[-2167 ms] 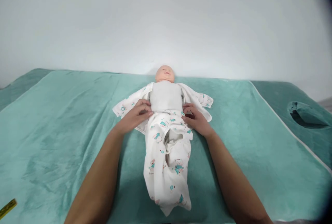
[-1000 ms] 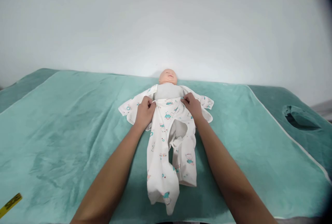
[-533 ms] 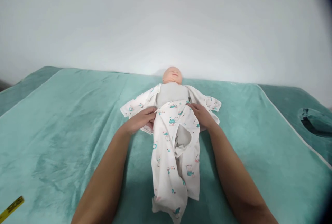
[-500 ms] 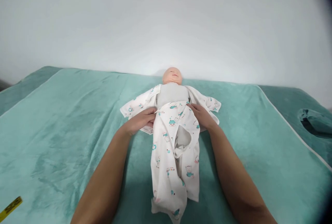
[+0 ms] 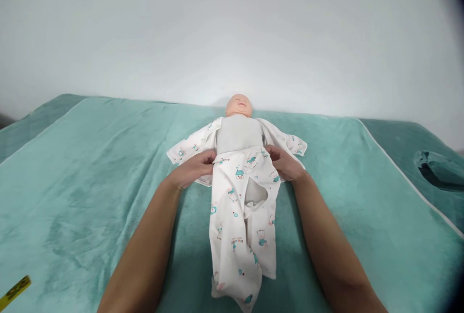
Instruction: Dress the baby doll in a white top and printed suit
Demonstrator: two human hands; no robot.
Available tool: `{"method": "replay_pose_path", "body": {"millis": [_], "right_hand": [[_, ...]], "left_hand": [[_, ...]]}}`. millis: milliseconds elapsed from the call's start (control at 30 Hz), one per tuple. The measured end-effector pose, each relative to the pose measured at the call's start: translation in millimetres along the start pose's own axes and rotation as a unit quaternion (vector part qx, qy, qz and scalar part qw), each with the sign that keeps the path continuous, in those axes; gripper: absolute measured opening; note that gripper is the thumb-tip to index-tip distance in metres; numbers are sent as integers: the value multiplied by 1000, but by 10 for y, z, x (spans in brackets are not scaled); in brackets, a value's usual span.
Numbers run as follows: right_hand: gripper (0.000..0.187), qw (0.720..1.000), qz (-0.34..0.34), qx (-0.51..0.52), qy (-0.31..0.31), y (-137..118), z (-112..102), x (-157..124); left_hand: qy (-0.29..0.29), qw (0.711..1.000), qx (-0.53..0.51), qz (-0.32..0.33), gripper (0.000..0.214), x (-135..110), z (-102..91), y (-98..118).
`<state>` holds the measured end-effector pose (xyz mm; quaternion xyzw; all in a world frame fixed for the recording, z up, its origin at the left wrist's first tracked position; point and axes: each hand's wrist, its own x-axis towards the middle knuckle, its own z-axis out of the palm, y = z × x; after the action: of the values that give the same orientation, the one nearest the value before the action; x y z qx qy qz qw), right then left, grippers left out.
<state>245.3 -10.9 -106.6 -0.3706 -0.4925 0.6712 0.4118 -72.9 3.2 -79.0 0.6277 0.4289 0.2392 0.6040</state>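
A baby doll (image 5: pixel 239 131) lies on its back, its head toward the wall, its grey cloth torso bare in front. White printed baby pants (image 5: pixel 232 206) cover its lower body, with an opening at the crotch that shows grey cloth. My left hand (image 5: pixel 197 165) grips the waistband at the left side, fingers closed and partly hidden by the cloth. At the right side of the waistband my right hand (image 5: pixel 284 162) pinches the fabric. A matching baby shirt (image 5: pixel 194 144) is on the doll's arms and spread apart at the front.
A green plush cover (image 5: pixel 90 197) lies under the doll, with folds on the left. Behind it rises a white wall (image 5: pixel 232 32). A clear plastic item (image 5: pixel 440 170) lies far right; a yellow strip (image 5: pixel 14 291) shows at the lower left.
The waistband has moved slightly down the torso, showing more grey cloth. Both hands stay at its sides, with the right fingers now more curled.
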Motion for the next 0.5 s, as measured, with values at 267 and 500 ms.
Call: {"method": "replay_pose_path", "body": {"millis": [267,500], "right_hand": [[40,997,-3,-24,74,3,117,54],[44,987,-37,-79,133,-103,267,88]], "left_hand": [[55,997,26,55,24,66,40,-35],[142,985,-27,92,20,195,157,-143]]}}
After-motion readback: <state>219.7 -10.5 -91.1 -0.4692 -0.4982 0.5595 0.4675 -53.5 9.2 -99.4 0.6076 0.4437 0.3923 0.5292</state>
